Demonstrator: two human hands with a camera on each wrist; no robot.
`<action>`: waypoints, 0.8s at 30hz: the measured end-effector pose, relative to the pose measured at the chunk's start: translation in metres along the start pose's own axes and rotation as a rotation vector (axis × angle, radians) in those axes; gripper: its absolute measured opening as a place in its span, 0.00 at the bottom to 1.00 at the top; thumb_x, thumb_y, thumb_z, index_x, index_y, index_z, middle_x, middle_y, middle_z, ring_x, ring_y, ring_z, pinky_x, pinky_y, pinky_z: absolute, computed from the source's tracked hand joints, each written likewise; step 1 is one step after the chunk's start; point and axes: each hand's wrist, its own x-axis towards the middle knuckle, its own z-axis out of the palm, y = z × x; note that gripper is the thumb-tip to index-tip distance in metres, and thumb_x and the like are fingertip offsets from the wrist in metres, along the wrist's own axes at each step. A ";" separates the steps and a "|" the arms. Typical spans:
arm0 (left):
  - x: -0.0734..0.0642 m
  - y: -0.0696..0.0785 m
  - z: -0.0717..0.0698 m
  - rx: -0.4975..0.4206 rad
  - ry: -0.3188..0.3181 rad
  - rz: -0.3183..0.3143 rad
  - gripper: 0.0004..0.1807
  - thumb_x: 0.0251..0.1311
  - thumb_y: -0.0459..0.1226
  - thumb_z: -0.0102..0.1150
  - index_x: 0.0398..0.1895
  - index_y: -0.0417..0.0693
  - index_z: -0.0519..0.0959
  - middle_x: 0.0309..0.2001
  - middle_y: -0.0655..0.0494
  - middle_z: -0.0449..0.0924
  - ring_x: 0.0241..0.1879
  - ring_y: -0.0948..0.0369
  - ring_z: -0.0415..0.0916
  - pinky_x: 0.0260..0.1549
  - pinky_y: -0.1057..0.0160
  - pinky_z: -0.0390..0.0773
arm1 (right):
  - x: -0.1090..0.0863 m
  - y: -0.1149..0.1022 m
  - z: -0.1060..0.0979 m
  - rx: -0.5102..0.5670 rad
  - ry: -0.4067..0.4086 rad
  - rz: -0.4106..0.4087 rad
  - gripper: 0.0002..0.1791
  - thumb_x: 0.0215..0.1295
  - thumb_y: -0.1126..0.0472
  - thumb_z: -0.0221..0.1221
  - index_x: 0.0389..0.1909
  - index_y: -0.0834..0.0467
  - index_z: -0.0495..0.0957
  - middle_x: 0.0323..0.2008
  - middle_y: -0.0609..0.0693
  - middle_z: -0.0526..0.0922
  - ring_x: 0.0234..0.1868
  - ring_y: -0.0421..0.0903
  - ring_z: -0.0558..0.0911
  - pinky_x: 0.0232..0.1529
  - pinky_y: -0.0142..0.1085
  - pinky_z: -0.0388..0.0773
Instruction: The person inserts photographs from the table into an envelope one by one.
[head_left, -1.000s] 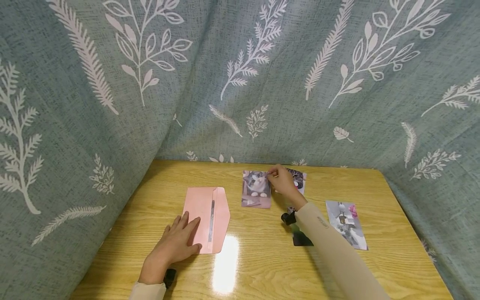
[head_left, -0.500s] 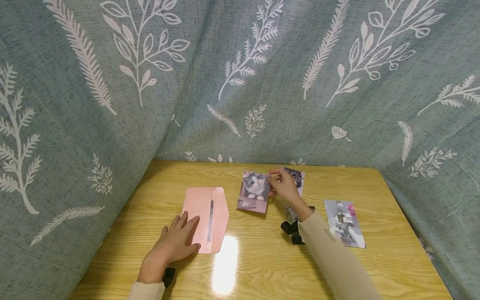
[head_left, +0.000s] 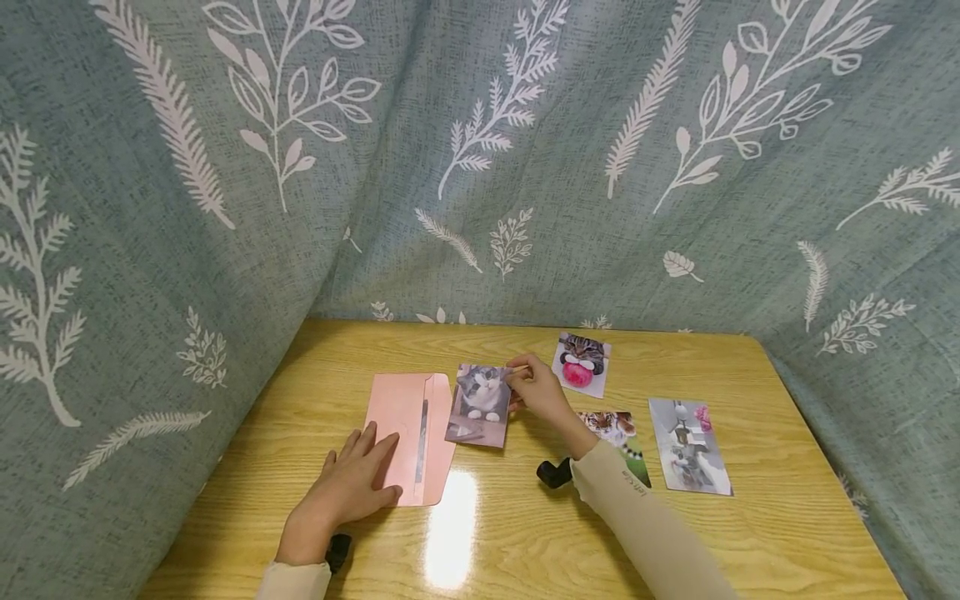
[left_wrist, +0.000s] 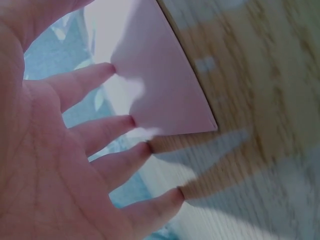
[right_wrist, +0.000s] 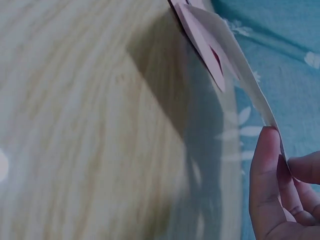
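Observation:
My left hand (head_left: pixel 345 483) rests with spread fingers on the left part of a pink envelope (head_left: pixel 393 404), which lies on the table with its flap to the right. A grey printed strip (head_left: pixel 423 442) shows in the envelope's slot. In the left wrist view two fingertips meet the envelope (left_wrist: pixel 160 75) and two reach the wood past its edge. My right hand (head_left: pixel 543 396) pinches a cat postcard (head_left: pixel 480 408) by its right edge between thumb and fingers. The card is raised and tilted, overlapping the flap's edge in the head view; the right wrist view shows it (right_wrist: pixel 247 75) edge-on.
To the right lie a postcard of a cat with a pink flower (head_left: pixel 581 362), a tiger postcard (head_left: pixel 618 433) partly behind the right sleeve, and a grey postcard with a pink flower (head_left: pixel 690 446). A leaf-patterned cloth (head_left: pixel 480 283) hangs behind the wooden table (head_left: pixel 517 542).
The right hand has lifted the cat postcard and carried it left and nearer, to the envelope's flap. The flower-cat and tiger postcards are now less covered. The left hand has stayed put.

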 end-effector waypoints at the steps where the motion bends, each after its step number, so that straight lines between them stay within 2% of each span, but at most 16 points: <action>1: 0.000 0.000 0.000 -0.003 -0.001 -0.001 0.43 0.58 0.46 0.70 0.75 0.47 0.64 0.76 0.33 0.48 0.73 0.32 0.43 0.61 0.23 0.46 | -0.001 0.000 0.002 0.000 -0.011 -0.002 0.17 0.73 0.69 0.56 0.59 0.69 0.72 0.40 0.65 0.78 0.30 0.61 0.83 0.32 0.55 0.84; 4: 0.000 0.000 0.000 -0.004 0.000 -0.002 0.43 0.58 0.46 0.70 0.75 0.46 0.64 0.76 0.33 0.48 0.73 0.32 0.44 0.61 0.23 0.46 | -0.004 -0.006 0.009 0.001 -0.049 -0.005 0.18 0.73 0.70 0.54 0.60 0.72 0.70 0.42 0.69 0.77 0.34 0.69 0.81 0.36 0.60 0.82; 7: 0.000 0.001 0.000 -0.004 0.002 -0.005 0.43 0.57 0.46 0.70 0.75 0.47 0.64 0.76 0.33 0.48 0.73 0.32 0.44 0.61 0.23 0.46 | -0.007 -0.013 0.015 0.005 -0.078 0.004 0.18 0.73 0.72 0.53 0.60 0.74 0.69 0.42 0.71 0.77 0.37 0.73 0.79 0.37 0.62 0.81; 17: 0.000 0.000 -0.001 -0.008 0.009 0.003 0.43 0.57 0.45 0.70 0.75 0.46 0.64 0.76 0.32 0.49 0.73 0.32 0.44 0.61 0.23 0.47 | -0.002 0.004 0.033 0.040 -0.097 0.035 0.16 0.72 0.71 0.53 0.59 0.69 0.71 0.37 0.61 0.77 0.26 0.53 0.82 0.27 0.46 0.85; 24: 0.000 -0.001 -0.001 -0.013 0.008 0.005 0.43 0.57 0.45 0.70 0.75 0.46 0.64 0.76 0.32 0.49 0.73 0.32 0.44 0.61 0.23 0.47 | -0.002 0.005 0.041 0.072 -0.115 0.049 0.15 0.72 0.72 0.52 0.58 0.69 0.71 0.37 0.61 0.77 0.24 0.50 0.81 0.27 0.45 0.85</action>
